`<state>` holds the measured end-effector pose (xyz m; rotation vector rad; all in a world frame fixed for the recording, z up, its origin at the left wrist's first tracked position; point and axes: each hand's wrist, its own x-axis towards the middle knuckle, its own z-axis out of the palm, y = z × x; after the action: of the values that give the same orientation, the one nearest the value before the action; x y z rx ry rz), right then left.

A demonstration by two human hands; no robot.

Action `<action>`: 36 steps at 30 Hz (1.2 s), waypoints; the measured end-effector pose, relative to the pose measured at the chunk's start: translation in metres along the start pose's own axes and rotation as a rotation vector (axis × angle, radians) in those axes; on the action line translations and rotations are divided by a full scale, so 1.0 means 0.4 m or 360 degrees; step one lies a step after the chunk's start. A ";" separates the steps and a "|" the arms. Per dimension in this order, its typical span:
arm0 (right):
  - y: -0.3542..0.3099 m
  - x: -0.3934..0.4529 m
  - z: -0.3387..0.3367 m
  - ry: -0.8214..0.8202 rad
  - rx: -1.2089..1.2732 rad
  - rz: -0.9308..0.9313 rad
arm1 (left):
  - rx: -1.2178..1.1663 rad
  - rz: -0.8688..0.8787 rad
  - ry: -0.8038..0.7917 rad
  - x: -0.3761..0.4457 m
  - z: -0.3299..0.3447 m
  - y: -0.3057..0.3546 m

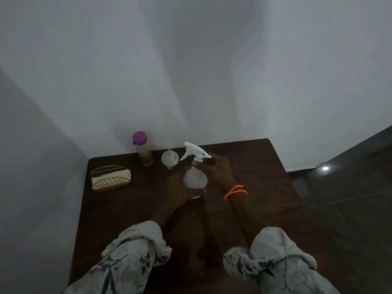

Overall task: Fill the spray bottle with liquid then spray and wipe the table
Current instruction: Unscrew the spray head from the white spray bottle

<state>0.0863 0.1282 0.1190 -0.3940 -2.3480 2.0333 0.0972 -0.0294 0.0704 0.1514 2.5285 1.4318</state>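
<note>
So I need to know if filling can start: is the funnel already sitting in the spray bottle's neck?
No, the funnel stands on the table beside the spray bottle, whose trigger head is still on.

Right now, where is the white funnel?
In the head view, the white funnel sits on the dark table near its back edge, between the purple-capped bottle on its left and the spray bottle held in both hands.
</note>
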 end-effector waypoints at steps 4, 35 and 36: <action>-0.036 -0.052 -0.010 -0.0170 -0.0094 0.0023 | -0.0010 -0.0046 -0.0072 -0.061 -0.036 0.017; -0.183 -0.175 0.028 -0.0166 -0.0283 -0.0339 | 0.0049 0.0089 0.0041 -0.210 -0.131 0.083; -0.181 -0.176 0.029 -0.0135 -0.0291 -0.0349 | 0.0056 0.0091 0.0037 -0.211 -0.130 0.087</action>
<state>0.1395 0.0941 0.1990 -0.0480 -2.5072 1.7808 0.1651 -0.0719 0.1386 0.2158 2.5891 1.4183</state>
